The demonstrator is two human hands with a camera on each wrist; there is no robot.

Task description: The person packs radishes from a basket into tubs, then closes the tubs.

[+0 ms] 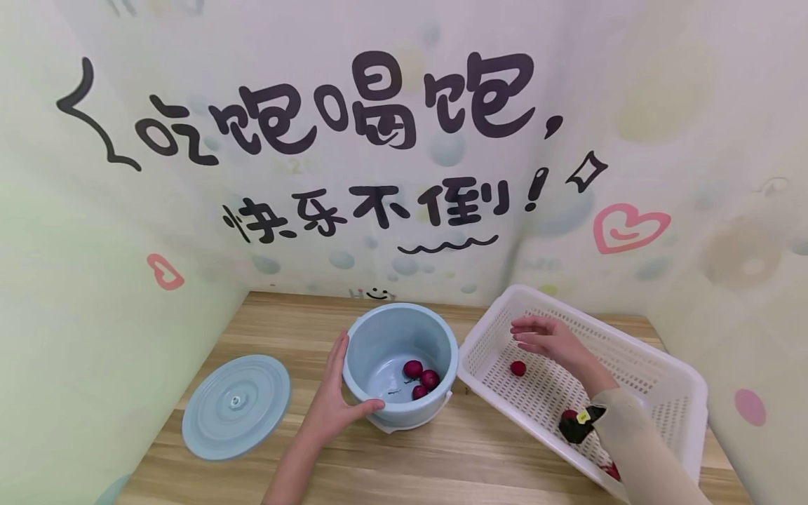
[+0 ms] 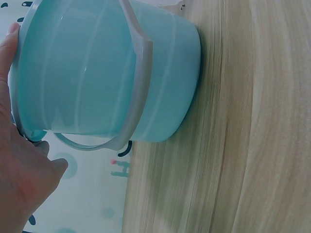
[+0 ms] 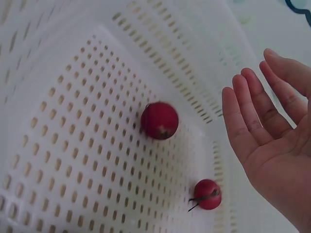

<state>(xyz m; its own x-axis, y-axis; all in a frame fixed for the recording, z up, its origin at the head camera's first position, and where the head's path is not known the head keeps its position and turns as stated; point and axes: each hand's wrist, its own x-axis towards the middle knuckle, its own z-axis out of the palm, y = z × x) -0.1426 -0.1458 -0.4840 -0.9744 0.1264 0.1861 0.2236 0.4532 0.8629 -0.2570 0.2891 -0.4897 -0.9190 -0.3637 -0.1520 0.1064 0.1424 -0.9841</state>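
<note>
My left hand [image 1: 337, 396] holds the light blue bucket [image 1: 400, 417] at its left side, thumb over the near rim and fingers along the outer wall. Three round dark-red radishes [image 1: 430, 379] lie inside on its bottom. My right hand [image 1: 555, 342] hovers over the white perforated basket [image 1: 684, 400], palm bare and fingers loosely bent, with nothing in it. Below it a red radish [image 1: 518, 368] sits on the basket floor. In the right wrist view, one radish [image 3: 160, 120] is apart from another with a thin dark stalk [image 3: 207, 194].
A round blue lid [image 1: 236, 407] lies on the wooden table [image 1: 303, 330] left of the bucket. The bucket's pale handle [image 2: 142, 73] hangs down its side. Behind the table rises a wall [image 1: 404, 266] with black lettering. More red shows near my right sleeve [image 1: 637, 435].
</note>
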